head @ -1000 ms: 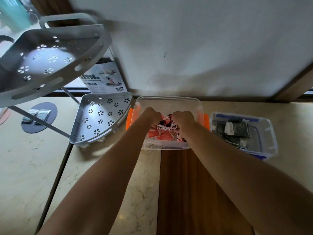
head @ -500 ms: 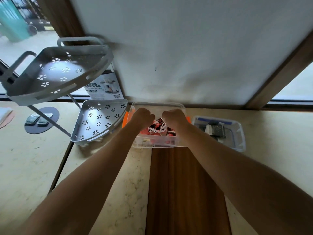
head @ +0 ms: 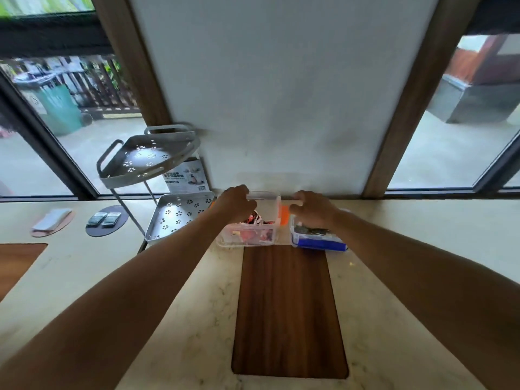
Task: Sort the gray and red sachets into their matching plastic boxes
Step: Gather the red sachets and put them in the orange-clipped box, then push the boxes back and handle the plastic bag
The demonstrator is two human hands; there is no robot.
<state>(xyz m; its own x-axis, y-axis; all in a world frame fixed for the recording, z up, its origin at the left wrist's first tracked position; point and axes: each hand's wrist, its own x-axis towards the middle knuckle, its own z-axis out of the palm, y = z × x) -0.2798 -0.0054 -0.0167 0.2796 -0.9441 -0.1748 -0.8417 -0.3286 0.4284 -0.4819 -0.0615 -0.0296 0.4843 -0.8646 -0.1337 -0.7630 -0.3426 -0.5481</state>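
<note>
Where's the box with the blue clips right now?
In the head view, the blue-clipped box sits on the counter right of centre, just beside the orange-clipped box holding red sachets, at the far end of the wooden inlay, under the right hand.

Both bare forearms come in from the bottom corners and meet up around the middle of the frame. Left hand is knuckles-up with fingers curled under. Right hand sits just right of it, fingers bent too, pointing left.
</note>
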